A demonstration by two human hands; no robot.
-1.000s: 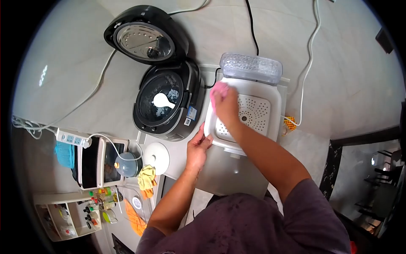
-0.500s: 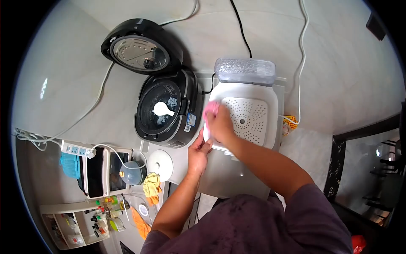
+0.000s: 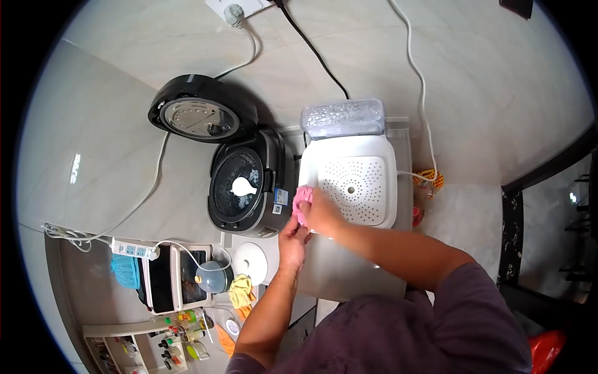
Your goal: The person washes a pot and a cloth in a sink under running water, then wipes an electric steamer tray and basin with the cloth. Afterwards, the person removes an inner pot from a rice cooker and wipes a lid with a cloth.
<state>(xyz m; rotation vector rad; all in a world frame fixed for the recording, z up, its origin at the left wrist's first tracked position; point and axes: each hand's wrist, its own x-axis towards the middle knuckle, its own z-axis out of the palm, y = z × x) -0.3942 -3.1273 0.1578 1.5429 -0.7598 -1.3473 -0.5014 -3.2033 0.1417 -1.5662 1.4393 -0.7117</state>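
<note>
A white tray (image 3: 389, 187) with a perforated base plate (image 3: 367, 181) sits on the counter. My right hand (image 3: 325, 213) is closed round a pink cloth (image 3: 303, 202) and presses it against the tray's near left corner. Just below, my left hand (image 3: 291, 246) grips the outer edge of that same corner, its fingertips partly hidden beside the cloth. Behind the tray stands a clear, bumpy plastic container (image 3: 342, 118).
Left of the tray is a black rice cooker (image 3: 252, 218) with its lid (image 3: 202, 112) raised and a white scoop (image 3: 243, 186) inside. Nearer lie a round white lid (image 3: 251, 263), a yellow cloth (image 3: 241, 291) and a power strip (image 3: 134, 249). Cables hang on the wall.
The view has shifted, showing more of the wall and a socket. My right hand has wiped the cloth along the tray's left side toward me, down to the near corner by my left hand.
</note>
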